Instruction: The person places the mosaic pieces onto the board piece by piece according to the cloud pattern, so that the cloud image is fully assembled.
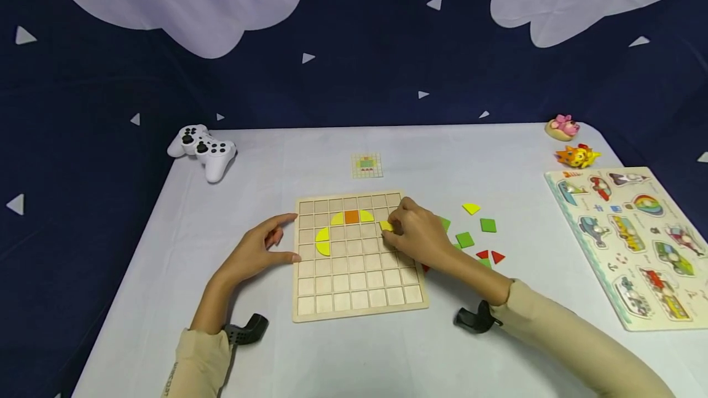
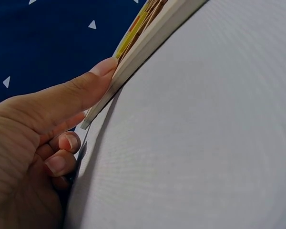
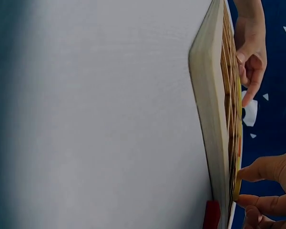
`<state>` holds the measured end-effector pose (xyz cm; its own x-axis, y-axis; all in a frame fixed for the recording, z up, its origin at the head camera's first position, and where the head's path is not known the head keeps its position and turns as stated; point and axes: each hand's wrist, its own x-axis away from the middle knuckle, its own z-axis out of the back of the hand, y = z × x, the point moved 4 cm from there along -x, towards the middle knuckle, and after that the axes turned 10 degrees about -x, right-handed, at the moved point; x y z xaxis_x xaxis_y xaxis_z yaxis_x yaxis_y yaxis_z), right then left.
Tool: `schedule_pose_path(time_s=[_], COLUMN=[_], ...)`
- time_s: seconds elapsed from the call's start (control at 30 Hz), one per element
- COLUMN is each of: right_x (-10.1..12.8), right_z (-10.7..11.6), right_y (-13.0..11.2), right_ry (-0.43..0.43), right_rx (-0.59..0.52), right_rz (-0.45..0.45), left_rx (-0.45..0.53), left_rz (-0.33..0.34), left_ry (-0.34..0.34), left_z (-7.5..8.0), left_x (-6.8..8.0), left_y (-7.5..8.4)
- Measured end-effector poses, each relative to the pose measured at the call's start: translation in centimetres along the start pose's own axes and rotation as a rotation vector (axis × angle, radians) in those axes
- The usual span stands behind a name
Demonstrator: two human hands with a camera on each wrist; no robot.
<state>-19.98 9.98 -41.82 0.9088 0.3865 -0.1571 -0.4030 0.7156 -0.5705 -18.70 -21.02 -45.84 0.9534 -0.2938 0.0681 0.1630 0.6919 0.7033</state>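
Note:
A wooden grid board (image 1: 359, 290) lies in the middle of the pale table. It holds an orange square (image 1: 351, 217) flanked by yellow quarter rounds, and a yellow half round (image 1: 323, 242) further left. My right hand (image 1: 394, 232) pinches a small yellow piece (image 1: 385, 226) over the board's upper right cells. My left hand (image 1: 276, 241) rests against the board's left edge, index finger and thumb touching it. In the left wrist view the thumb (image 2: 81, 93) presses flat on the board's edge (image 2: 133, 57); the other fingers are curled. The right wrist view shows the board's rim (image 3: 207, 119) edge-on.
Loose pieces lie right of the board: a yellow one (image 1: 471, 207), green squares (image 1: 488, 225), red triangles (image 1: 498, 257). A pattern card (image 1: 367, 165) lies behind the board. A white game controller (image 1: 203, 149) is back left; a picture peg puzzle (image 1: 630, 238) and two small toys (image 1: 570, 140) are right.

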Motion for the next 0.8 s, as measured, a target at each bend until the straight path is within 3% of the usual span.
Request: schedule_pose_path(time_s=[0.17,0.47,0.8], right_x=[-0.02,-0.59,-0.55], right_z=[-0.33,-0.45,-0.01], right_y=[0.01,0.15,-0.20], right_ry=[-0.005,-0.031,-0.054], right_rx=[-0.019,-0.152,-0.093], right_rz=[0.007,-0.122,-0.101], left_rx=[-0.003,-0.012,-0.014], left_rz=[0.006,-0.018,-0.002], left_ry=[-0.002,0.011,0.008], left_z=[0.06,0.01,0.00], left_x=[0.03,-0.11,0.08], left_y=[0.10,0.17,0.05])
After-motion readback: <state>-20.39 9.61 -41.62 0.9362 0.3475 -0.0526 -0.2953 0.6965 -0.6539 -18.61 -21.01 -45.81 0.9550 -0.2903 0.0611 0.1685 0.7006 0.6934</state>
